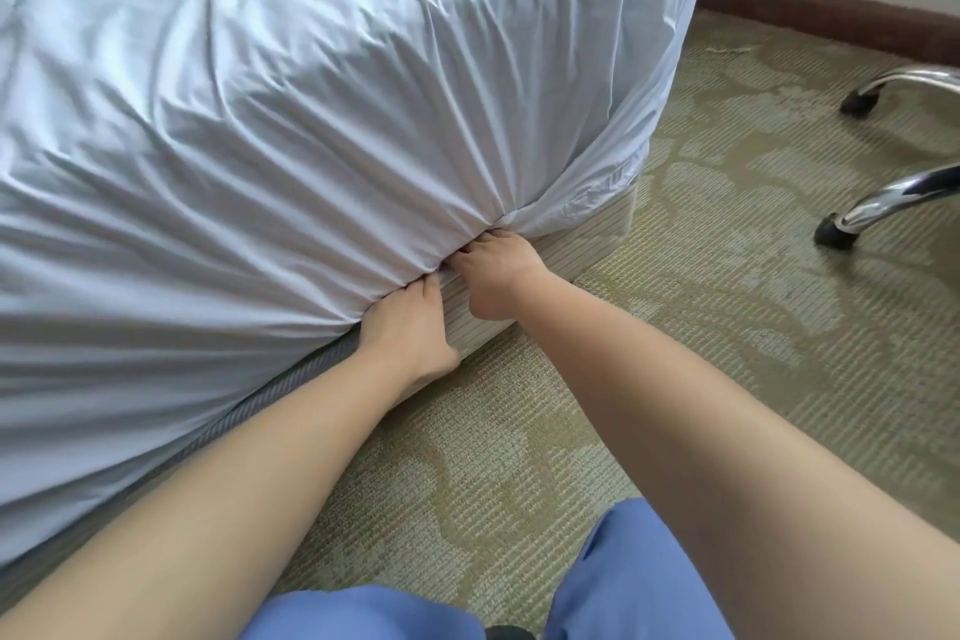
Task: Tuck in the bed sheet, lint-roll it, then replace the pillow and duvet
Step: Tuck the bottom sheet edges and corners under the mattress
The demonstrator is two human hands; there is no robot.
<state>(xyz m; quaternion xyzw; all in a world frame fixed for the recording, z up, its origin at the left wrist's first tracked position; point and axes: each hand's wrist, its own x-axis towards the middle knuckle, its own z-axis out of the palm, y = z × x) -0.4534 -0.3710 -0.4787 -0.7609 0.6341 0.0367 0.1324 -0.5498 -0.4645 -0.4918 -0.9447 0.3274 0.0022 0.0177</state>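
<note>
Both bare forearms are reaching forward and down toward the lower edge of the bed sheet [311, 130]. The left hand [405, 327] is lying palm down, its fingertips disappearing under that edge. The right hand [496, 270], just beside it and further along the edge, is bending at the wrist, its fingers likewise pushing in beneath the gathered fabric.

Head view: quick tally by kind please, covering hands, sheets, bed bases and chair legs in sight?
Hands: 2, the left hand and the right hand, both at the tuck line
Sheet: 1
Bed base: 1
Chair legs: 2, upper leg and lower leg, each with a dark caster
Total: 6
</note>
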